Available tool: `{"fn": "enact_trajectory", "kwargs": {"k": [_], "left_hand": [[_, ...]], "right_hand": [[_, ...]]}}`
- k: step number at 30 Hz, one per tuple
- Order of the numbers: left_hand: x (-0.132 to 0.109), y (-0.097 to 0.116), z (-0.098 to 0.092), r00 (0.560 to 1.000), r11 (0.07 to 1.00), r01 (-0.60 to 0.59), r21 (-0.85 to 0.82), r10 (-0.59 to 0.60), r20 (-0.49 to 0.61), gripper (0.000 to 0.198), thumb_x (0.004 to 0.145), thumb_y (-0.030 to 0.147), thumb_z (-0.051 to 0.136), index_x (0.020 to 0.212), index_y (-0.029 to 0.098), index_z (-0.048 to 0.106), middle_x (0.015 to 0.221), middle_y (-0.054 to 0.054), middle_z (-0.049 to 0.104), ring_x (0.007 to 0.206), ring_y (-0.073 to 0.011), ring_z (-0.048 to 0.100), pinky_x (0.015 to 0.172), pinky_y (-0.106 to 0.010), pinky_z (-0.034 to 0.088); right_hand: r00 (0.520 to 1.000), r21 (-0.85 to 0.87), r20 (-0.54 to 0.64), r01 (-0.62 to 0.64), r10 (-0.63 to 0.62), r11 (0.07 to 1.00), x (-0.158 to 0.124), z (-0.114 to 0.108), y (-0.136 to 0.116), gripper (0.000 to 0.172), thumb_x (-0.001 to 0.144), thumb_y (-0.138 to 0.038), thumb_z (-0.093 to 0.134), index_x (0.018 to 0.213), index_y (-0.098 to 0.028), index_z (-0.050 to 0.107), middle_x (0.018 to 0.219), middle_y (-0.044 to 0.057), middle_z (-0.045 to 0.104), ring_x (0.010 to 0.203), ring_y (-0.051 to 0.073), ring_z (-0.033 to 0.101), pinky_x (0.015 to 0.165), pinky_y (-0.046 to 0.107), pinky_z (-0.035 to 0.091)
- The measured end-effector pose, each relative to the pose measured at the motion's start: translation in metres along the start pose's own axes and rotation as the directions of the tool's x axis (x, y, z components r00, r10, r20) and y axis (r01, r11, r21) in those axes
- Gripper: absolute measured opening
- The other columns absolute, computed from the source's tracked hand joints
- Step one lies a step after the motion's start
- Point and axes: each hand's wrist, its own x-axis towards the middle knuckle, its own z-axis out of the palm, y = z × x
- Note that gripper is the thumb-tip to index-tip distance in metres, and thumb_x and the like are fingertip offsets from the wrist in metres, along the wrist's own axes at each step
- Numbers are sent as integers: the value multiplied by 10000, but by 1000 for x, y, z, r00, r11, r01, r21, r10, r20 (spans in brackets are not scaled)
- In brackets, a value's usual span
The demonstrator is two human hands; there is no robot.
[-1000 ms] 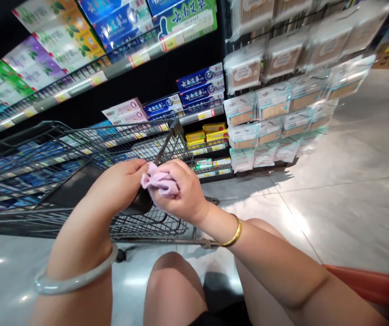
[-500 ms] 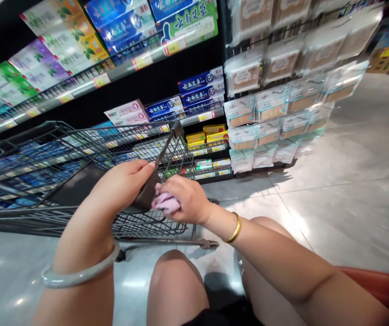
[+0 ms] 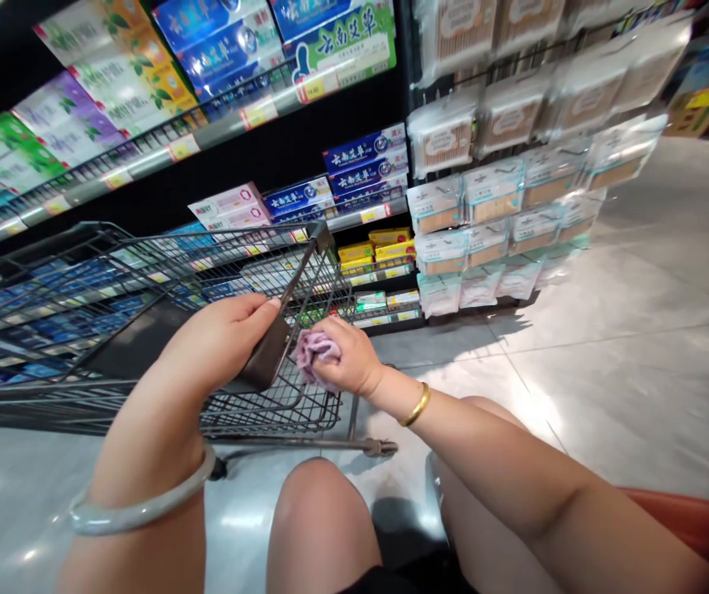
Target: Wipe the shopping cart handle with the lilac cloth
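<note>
My left hand (image 3: 221, 338) grips the dark seat flap (image 3: 261, 363) at the near end of a grey wire shopping cart (image 3: 144, 280), fingers curled over its top edge. My right hand (image 3: 345, 355) is closed round a bunched pink cloth (image 3: 312, 348) and presses it against the cart's wire end just right of the flap. A pale jade bangle sits on my left wrist, a gold one on my right. My bare knees show below the arms.
Shop shelves (image 3: 205, 132) with boxed toothpaste run behind the cart. A rack of hanging cotton-swab packs (image 3: 515, 181) stands at the right. Glossy grey floor tiles (image 3: 639, 330) spread to the right. An orange seat edge (image 3: 682, 520) shows at the lower right.
My right hand has carried the pink cloth from on top of the flap down and to the right, onto the cart's wire end. The left hand has kept its hold on the flap.
</note>
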Motion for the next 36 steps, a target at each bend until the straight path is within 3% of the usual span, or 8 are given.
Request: {"fn": "enact_trajectory", "kwargs": {"k": [2, 7, 14, 18, 20, 26, 32, 36], "left_hand": [[0, -1, 0, 1000, 1000, -22, -17, 22, -8, 545, 859, 697, 415, 805, 220, 673, 746, -42, 701, 670, -208, 579, 557, -310, 375], [-1, 2, -1, 1000, 1000, 13, 10, -14, 9, 560, 860, 700, 383, 770, 216, 651, 711, -44, 686, 641, -210, 568, 540, -321, 361], [-3, -2, -1, 1000, 1000, 8, -11, -8, 16, 561, 866, 713, 392, 807, 225, 661, 772, -42, 709, 695, -215, 594, 568, -327, 361], [-3, 2, -2, 1000, 1000, -3, 14, 2, 12, 563, 863, 706, 380, 759, 219, 643, 725, -46, 691, 661, -213, 572, 565, -332, 350], [-4, 4, -2, 1000, 1000, 8, 26, -8, 7, 562, 863, 698, 379, 769, 217, 654, 743, -49, 702, 671, -215, 577, 575, -332, 356], [-3, 1, 0, 999, 999, 38, -12, -38, 9, 576, 857, 714, 394, 866, 220, 691, 827, -47, 735, 721, -222, 610, 581, -326, 367], [-5, 7, -3, 998, 998, 56, 39, -57, 12, 556, 846, 691, 384, 801, 215, 666, 765, -44, 711, 689, -220, 584, 599, -330, 381], [-6, 7, -3, 998, 998, 55, 34, -55, 1, 553, 845, 685, 402, 855, 218, 697, 854, -51, 737, 764, -235, 617, 637, -333, 403]], "right_hand": [[999, 25, -41, -6, 7, 1000, -1, -2, -4, 268, 784, -372, 608, 1003, -218, 607, 956, 61, 684, 896, 220, 645, 814, 356, 553], [960, 102, 91, 255, -265, 961, -4, -5, -19, 347, 813, -441, 639, 1078, -221, 595, 1031, 70, 696, 937, 210, 649, 857, 340, 556], [996, -75, 74, -39, 44, 996, -3, -14, 2, 292, 765, -304, 626, 1047, -227, 640, 994, 45, 685, 914, 212, 642, 824, 330, 534], [953, 40, 112, 277, -280, 960, -5, -12, -17, 328, 817, -438, 628, 1063, -222, 645, 975, 47, 689, 872, 201, 638, 775, 310, 524], [930, 43, 137, 338, -341, 940, -5, -9, -18, 352, 830, -477, 626, 1069, -219, 643, 977, 53, 690, 877, 205, 639, 773, 312, 520], [996, -107, 93, 19, -9, 994, -3, -14, 5, 293, 760, -337, 630, 1028, -220, 649, 958, 48, 685, 874, 212, 638, 762, 319, 510], [896, 10, 276, 360, -348, 933, -13, -10, -10, 369, 822, -507, 628, 1066, -229, 630, 987, 51, 697, 873, 203, 643, 744, 311, 506], [951, -146, 267, 201, -157, 969, -15, -13, 9, 341, 800, -442, 648, 1052, -212, 649, 962, 62, 698, 842, 220, 648, 705, 325, 498]]}}
